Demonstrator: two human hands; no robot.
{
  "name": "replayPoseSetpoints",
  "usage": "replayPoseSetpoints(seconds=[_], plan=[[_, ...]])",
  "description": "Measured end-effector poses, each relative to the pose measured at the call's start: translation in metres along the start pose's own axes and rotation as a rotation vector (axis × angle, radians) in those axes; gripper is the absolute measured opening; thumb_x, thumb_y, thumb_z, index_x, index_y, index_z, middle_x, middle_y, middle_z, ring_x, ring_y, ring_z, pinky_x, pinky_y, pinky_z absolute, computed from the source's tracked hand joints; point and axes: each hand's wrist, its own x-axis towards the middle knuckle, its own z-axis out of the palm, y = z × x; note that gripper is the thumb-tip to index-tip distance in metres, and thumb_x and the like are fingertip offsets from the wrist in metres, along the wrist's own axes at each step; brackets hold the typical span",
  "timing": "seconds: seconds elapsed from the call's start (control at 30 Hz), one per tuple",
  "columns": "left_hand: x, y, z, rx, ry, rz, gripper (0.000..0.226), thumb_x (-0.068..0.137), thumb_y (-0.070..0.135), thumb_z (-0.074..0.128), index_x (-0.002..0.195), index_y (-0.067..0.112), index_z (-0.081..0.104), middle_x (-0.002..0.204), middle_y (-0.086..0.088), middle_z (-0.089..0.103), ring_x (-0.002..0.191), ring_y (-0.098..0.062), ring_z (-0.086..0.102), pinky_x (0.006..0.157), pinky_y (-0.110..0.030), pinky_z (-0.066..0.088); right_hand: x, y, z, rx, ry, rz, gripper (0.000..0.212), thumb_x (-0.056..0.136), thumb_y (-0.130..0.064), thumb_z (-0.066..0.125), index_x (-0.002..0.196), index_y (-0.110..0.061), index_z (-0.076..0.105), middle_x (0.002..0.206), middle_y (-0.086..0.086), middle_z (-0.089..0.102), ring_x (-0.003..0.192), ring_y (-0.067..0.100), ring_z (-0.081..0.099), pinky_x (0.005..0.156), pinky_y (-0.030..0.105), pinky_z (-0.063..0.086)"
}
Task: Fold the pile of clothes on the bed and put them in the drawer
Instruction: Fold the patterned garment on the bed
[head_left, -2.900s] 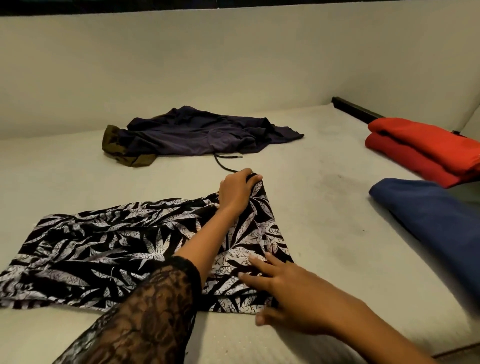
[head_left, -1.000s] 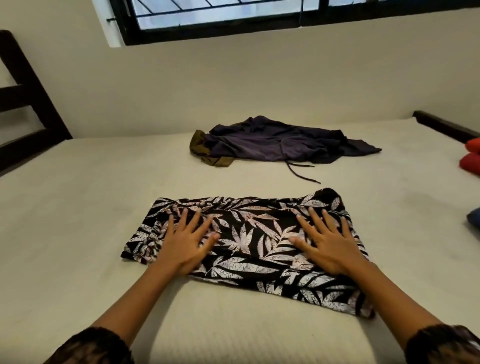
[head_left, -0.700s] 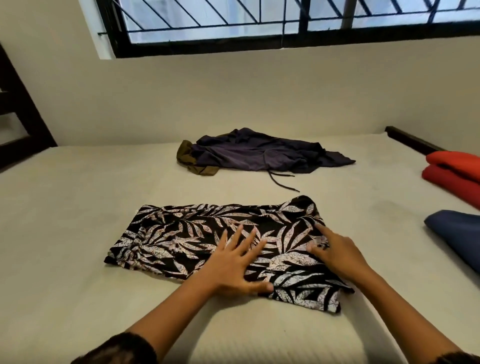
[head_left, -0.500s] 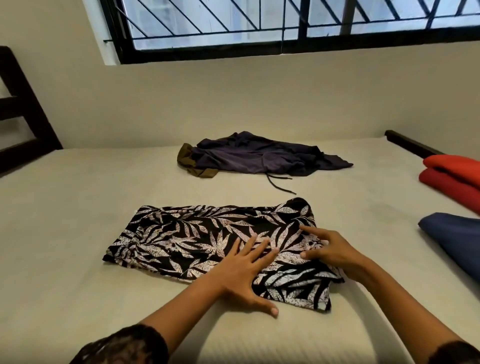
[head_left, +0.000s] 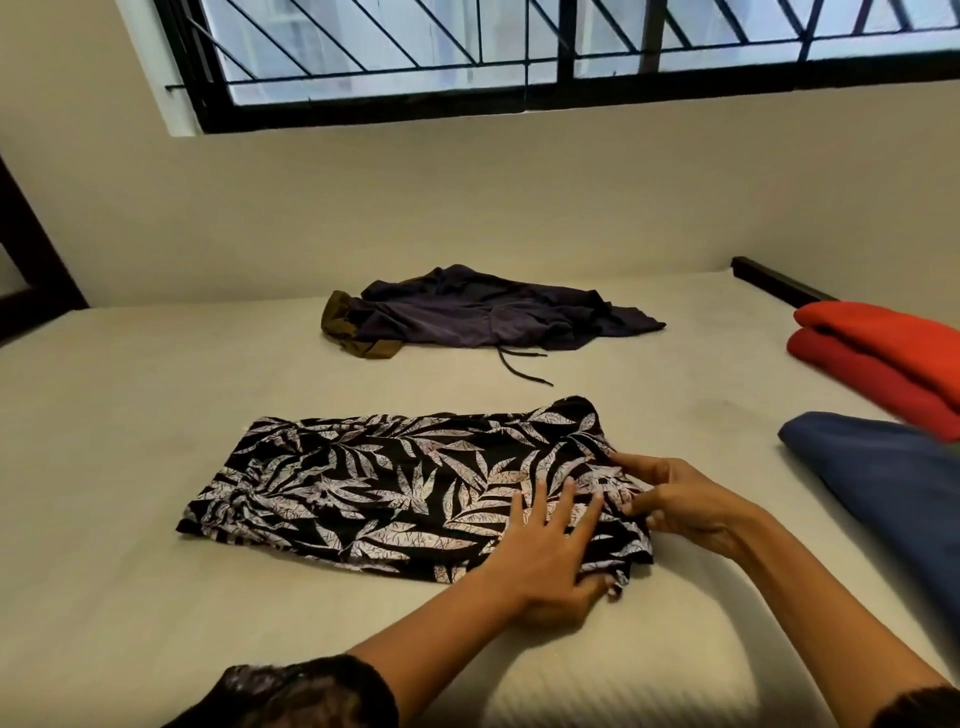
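Where the print cloth (head_left: 395, 483) lies folded into a long band across the middle of the frame, on the bed (head_left: 130, 441), both hands work at its right end. The left hand (head_left: 545, 556) lies flat on it, fingers straight and spread, pointing up the frame. Its thumb reaches right along the cloth's lower edge, and its forearm runs down to a lace sleeve (head_left: 291, 696) at the bottom edge. The right hand (head_left: 685, 506) comes in from the lower right, index finger laid over the cloth's right end, the other fingers curled in. It seems to pinch a bit of fabric against the thumb, though the fingers partly hide the pinch. The two hands sit just beside each other.

The cloth's left end and upper edge lie free, with bare mattress to the left, above and below. At upper centre a purple heap (head_left: 493, 317) lies crumpled, its cord trailing toward the print cloth without reaching it. At the right edge a blue fold (head_left: 893, 478) lies near the right hand, with a red fold (head_left: 883, 353) above it. A dark frame rail (head_left: 779, 283) runs behind the red fold, and a barred window (head_left: 519, 52) spans the top.
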Motion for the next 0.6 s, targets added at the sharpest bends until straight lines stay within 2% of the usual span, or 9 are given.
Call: replayPoseSetpoints(seconds=[0.07, 0.17, 0.23, 0.33, 0.4, 0.47, 0.53, 0.6], plan=[[0.005, 0.001, 0.001, -0.002, -0.018, 0.033, 0.112, 0.053, 0.087, -0.005, 0.143, 0.023, -0.026, 0.149, -0.011, -0.028, 0.132, -0.037, -0.031, 0.107, -0.056, -0.018, -0.004, 0.001, 0.003, -0.209, 0.054, -0.031, 0.055, 0.085, 0.003, 0.061, 0.135, -0.017, 0.049, 0.133, 0.005, 0.052, 0.111, 0.021, 0.053, 0.085, 0.032, 0.048], [0.006, 0.0, 0.004, -0.019, -0.03, 0.031, 0.125, 0.046, 0.094, 0.009, 0.142, 0.024, -0.028, 0.145, -0.009, -0.034, 0.127, -0.035, -0.037, 0.102, -0.056, -0.025, 0.001, -0.003, 0.014, -0.423, 0.266, -0.176, 0.048, 0.085, -0.028, 0.067, 0.13, -0.015, 0.054, 0.138, 0.005, 0.05, 0.127, 0.022, 0.044, 0.101, 0.034, 0.035], [0.005, 0.006, 0.004, -0.009, -0.001, -0.015, 0.118, 0.05, 0.09, 0.0, 0.145, 0.024, -0.022, 0.148, -0.009, -0.031, 0.131, -0.035, -0.034, 0.101, -0.053, -0.025, 0.013, -0.007, 0.024, -0.441, 0.378, -0.222, 0.058, 0.086, -0.04, 0.063, 0.135, -0.014, 0.048, 0.14, 0.008, 0.048, 0.129, 0.024, 0.044, 0.103, 0.036, 0.035], [0.004, 0.015, 0.004, -0.08, 0.06, -0.078, 0.105, 0.059, 0.077, -0.015, 0.149, 0.023, -0.009, 0.155, -0.009, -0.018, 0.139, -0.034, -0.023, 0.105, -0.048, -0.022, 0.037, -0.008, 0.042, -0.749, 0.422, -0.136, 0.067, 0.088, -0.057, 0.049, 0.146, -0.028, 0.03, 0.144, 0.007, 0.044, 0.133, 0.029, 0.038, 0.11, 0.047, 0.029], [0.001, 0.014, 0.001, -0.231, 0.096, -0.09, 0.1, 0.065, 0.072, -0.015, 0.15, 0.024, 0.002, 0.157, -0.007, -0.008, 0.142, -0.029, -0.018, 0.109, -0.046, -0.019, 0.051, -0.011, 0.051, -0.859, 0.489, -0.133, 0.061, 0.091, -0.053, 0.047, 0.146, -0.031, 0.029, 0.139, 0.009, 0.049, 0.129, 0.031, 0.043, 0.105, 0.045, 0.035], [-0.005, 0.009, -0.007, -0.467, 0.142, -0.106, 0.081, 0.082, 0.067, -0.002, 0.15, 0.025, 0.009, 0.157, -0.001, -0.002, 0.143, -0.022, -0.014, 0.113, -0.042, -0.014, 0.059, -0.02, 0.054, -0.744, 0.56, -0.147, 0.056, 0.089, -0.038, 0.06, 0.141, -0.026, 0.04, 0.129, 0.011, 0.057, 0.116, 0.031, 0.054, 0.095, 0.042, 0.046], [-0.014, 0.004, -0.013, -0.742, 0.204, -0.111, 0.057, 0.098, 0.05, 0.017, 0.149, 0.026, 0.012, 0.153, 0.007, 0.004, 0.141, -0.014, -0.009, 0.117, -0.038, -0.005, 0.064, -0.035, 0.05, -0.391, 0.506, -0.09, 0.059, 0.081, -0.013, 0.071, 0.136, -0.016, 0.048, 0.123, 0.017, 0.059, 0.107, 0.033, 0.06, 0.093, 0.043, 0.049], [-0.025, 0.004, -0.019, -0.942, 0.28, -0.12, 0.053, 0.099, 0.047, 0.024, 0.146, 0.022, 0.028, 0.151, -0.001, 0.029, 0.141, -0.016, 0.019, 0.116, -0.031, 0.016, 0.062, -0.051, 0.047, -0.027, 0.436, -0.043, 0.066, 0.075, 0.011, 0.067, 0.135, -0.008, 0.046, 0.124, 0.023, 0.056, 0.107, 0.037, 0.059, 0.089, 0.044, 0.05]])
